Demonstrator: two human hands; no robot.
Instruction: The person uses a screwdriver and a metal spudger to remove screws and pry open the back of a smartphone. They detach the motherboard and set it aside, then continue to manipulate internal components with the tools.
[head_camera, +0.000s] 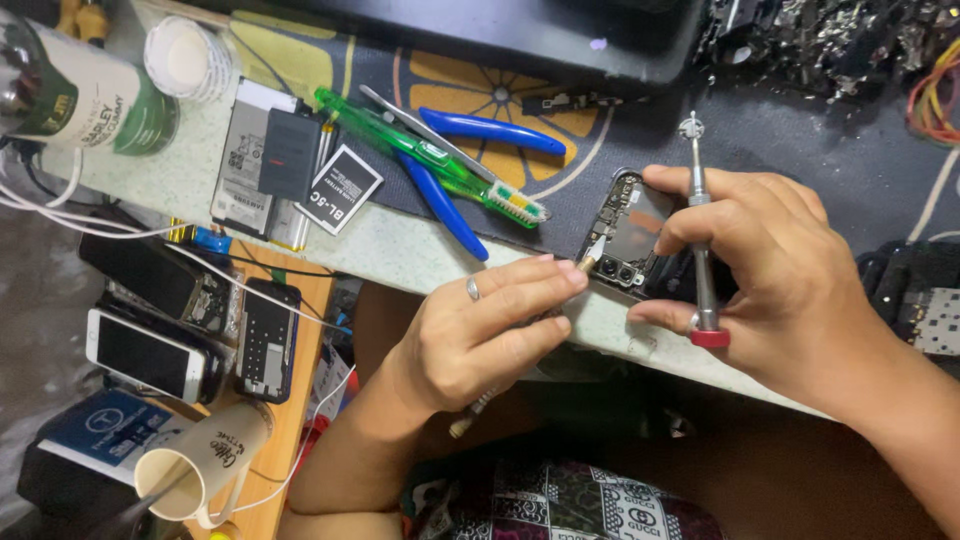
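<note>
Dark and stripped of its back cover, the opened phone (632, 232) lies on the desk (400, 255) near its front edge, propped between the person's two hands with its camera end toward the left hand. The left hand (480, 330) has its grip closed around a thin pointed tool (590, 255), pinched between thumb and fingertips; the pale tip touches the phone's lower left corner by the camera lenses, while the tool's other end sticks out below the palm. A ring sits on one finger of this hand. The right hand (770, 270) curls over the phone's right side, its grip closed on a slim metal screwdriver (700, 240) with a red collar near the little finger; the shaft stands nearly upright in the frame, its swivel cap above the index finger, and the phone lies just left of and partly under these fingers. Left of the phone on the desk rest blue-handled cutters (470, 170), a green toothbrush (420, 150) laid across them, and flat phone batteries (285, 165). A white smartphone (145, 355) and a paper cup (200, 465) sit on a lower shelf to the left.
</note>
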